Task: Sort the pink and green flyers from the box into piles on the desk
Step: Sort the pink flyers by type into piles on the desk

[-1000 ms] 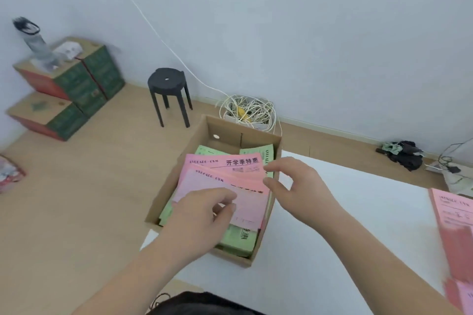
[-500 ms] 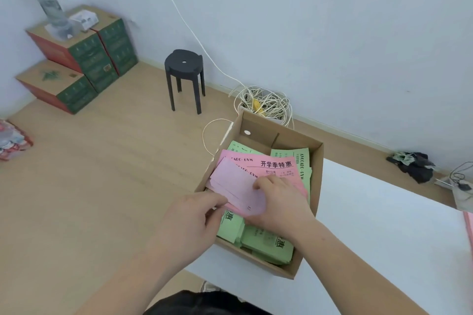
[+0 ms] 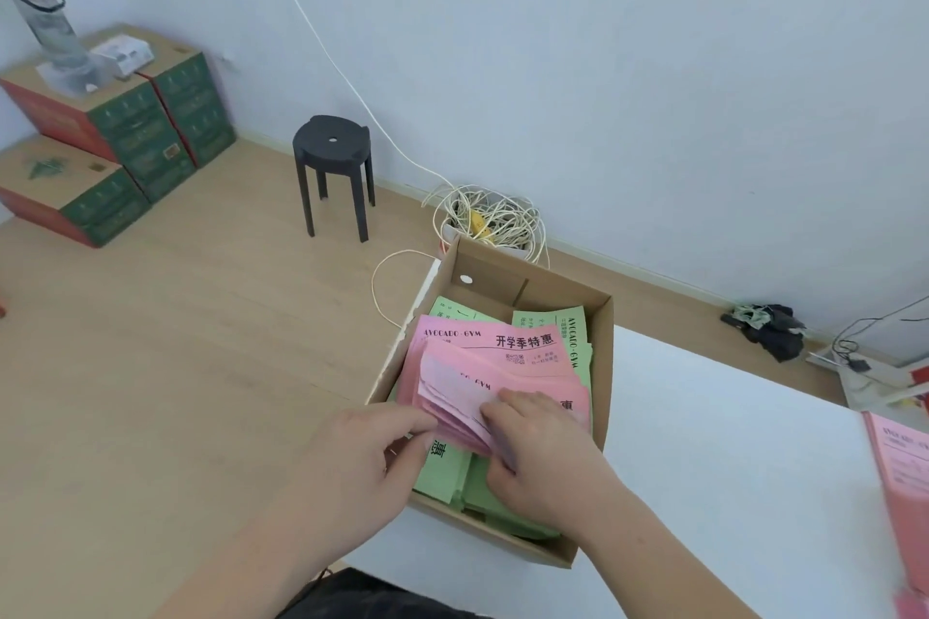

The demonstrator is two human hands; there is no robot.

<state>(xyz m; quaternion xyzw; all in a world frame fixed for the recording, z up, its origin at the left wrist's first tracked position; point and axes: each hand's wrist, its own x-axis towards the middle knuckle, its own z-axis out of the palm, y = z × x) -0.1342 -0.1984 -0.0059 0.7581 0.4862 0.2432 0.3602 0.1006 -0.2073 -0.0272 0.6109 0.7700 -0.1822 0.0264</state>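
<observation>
An open cardboard box stands at the left end of the white desk. Inside it a stack of pink flyers lies on top of green flyers. My left hand pinches the near left edge of the pink stack and lifts it. My right hand grips the same stack from the right, fingers curled over its fanned near edge. A pile of pink flyers lies at the desk's right edge.
A black stool and a tangle of white cable sit on the wooden floor beyond the box. Green and red cartons with a water bottle stand far left. Dark clutter lies by the wall, right.
Both hands have settled on the pink stack in the box; its near edge is now lifted and fanned. The view has swung left, so the pink pile shows at the right edge again.
</observation>
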